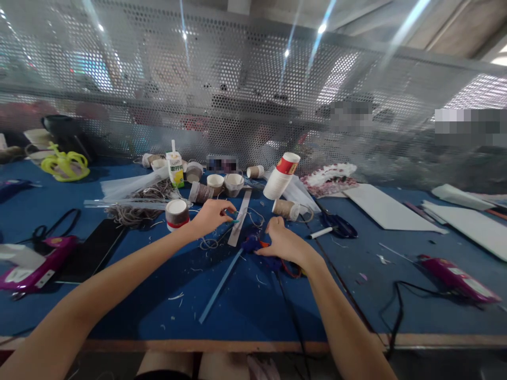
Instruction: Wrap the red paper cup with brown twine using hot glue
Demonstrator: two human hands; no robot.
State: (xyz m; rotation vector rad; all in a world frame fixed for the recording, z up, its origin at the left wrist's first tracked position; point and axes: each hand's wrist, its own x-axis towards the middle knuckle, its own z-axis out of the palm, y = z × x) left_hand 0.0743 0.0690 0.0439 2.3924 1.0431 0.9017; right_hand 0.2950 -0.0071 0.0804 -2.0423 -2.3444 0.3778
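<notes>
My left hand (214,215) hovers left of a pale ruler-like strip (240,219), thumb and fingers curved with a small gap between their tips. Nothing shows clearly in that gap, though thin string (214,243) lies close below. My right hand (285,241) is closed over a dark blue glue gun (250,243), whose body it partly hides. From the gun's left end a translucent glue stick (221,285) reaches toward the table's front. Beyond my hands, a twine-wrapped cup (285,209) lies on its side, and a grey-wrapped cup (177,214) stands to the left.
A stack of paper cups (281,177), a drink carton (175,169) and a grey yarn heap (137,211) stand farther back. Magenta glue guns lie left (43,264) and right (459,277). Scissors (343,226), a marker (320,233) and white boards (392,206) are rightward. Perforated metal (237,79) borders the back.
</notes>
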